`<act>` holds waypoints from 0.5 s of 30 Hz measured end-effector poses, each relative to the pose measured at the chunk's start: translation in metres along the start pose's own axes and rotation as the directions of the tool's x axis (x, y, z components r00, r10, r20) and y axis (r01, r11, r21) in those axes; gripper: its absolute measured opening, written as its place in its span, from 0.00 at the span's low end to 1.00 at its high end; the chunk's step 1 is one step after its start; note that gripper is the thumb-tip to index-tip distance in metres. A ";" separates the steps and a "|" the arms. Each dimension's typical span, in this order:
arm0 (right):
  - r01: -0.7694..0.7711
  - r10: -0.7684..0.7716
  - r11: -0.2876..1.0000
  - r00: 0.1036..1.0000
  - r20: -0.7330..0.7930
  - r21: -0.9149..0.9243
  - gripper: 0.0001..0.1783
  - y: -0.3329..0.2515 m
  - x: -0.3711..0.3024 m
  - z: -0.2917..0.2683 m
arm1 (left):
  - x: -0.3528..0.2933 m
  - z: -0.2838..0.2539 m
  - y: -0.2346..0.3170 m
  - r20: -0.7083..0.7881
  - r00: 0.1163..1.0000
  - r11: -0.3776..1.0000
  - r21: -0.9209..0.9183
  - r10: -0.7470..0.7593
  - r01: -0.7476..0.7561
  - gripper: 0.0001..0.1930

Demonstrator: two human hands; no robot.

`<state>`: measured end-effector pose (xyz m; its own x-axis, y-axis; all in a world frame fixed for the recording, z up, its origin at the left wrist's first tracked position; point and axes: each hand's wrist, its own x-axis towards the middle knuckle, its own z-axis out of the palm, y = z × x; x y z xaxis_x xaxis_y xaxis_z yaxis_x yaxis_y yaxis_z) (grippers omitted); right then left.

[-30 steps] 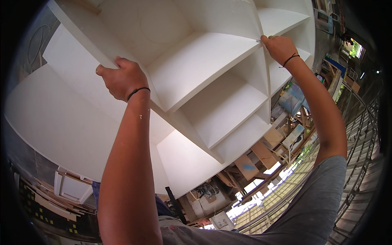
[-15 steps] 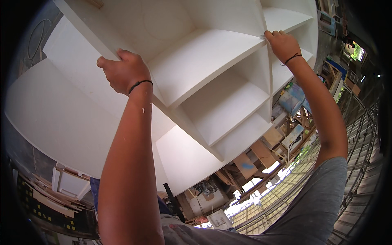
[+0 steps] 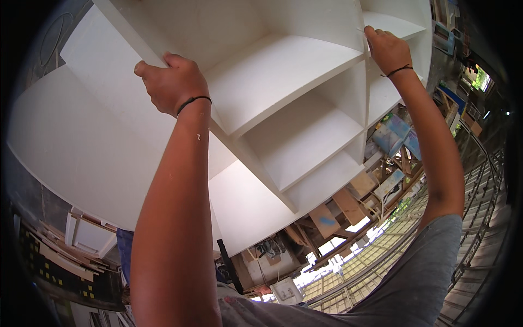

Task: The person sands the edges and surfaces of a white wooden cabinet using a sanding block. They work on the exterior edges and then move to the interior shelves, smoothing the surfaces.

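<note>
A large white shelf unit (image 3: 297,60) with several open compartments fills the upper middle of the view, tilted across it. My left hand (image 3: 177,84) is closed round the front edge of its long left side panel, the thumb lying along one face; some of the fingers' inner side is hidden. Higher up and to the right, my right hand (image 3: 389,50) pinches the front edge of an upright divider (image 3: 364,82) between two columns of compartments. Left of the unit, broad white panels (image 3: 81,141) spread out below my left hand. Each wrist wears a dark cord bracelet.
Wooden offcuts and boards (image 3: 351,207) clutter the area beyond the unit's lower right side. Blue-stained containers (image 3: 389,133) stand close to its right edge. A white framed piece (image 3: 90,237) lies at the lower left, and metal grating (image 3: 348,278) runs along the lower right.
Both hands and the shelf unit's upper part have shifted slightly right and up in the picture. Each hand keeps its hold on the same edge.
</note>
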<state>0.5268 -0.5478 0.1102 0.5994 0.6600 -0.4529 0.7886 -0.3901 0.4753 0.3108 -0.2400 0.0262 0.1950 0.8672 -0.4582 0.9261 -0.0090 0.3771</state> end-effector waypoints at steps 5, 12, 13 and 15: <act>0.076 -0.065 0.997 0.955 0.290 -0.028 0.07 -0.010 -0.018 0.001 | -0.001 -0.001 0.001 0.004 1.000 1.000 -0.021 -0.020 0.020 0.21; 0.094 -0.092 0.995 0.991 0.092 -0.017 0.07 -0.004 -0.016 0.009 | -0.002 -0.002 -0.002 0.026 1.000 0.999 -0.052 0.000 0.002 0.22; 0.071 -0.070 0.997 0.996 0.049 -0.007 0.05 -0.003 -0.013 0.007 | -0.001 -0.001 -0.003 0.026 1.000 0.999 -0.047 0.000 0.001 0.21; 0.106 -0.106 0.994 0.987 0.118 0.006 0.09 -0.003 -0.010 0.003 | 0.001 -0.001 -0.002 0.024 1.000 0.999 -0.043 0.001 0.000 0.21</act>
<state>0.5183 -0.5554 0.1107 0.5247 0.6174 -0.5861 0.8483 -0.3218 0.4205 0.3083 -0.2386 0.0258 0.2037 0.8548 -0.4774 0.9114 0.0126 0.4114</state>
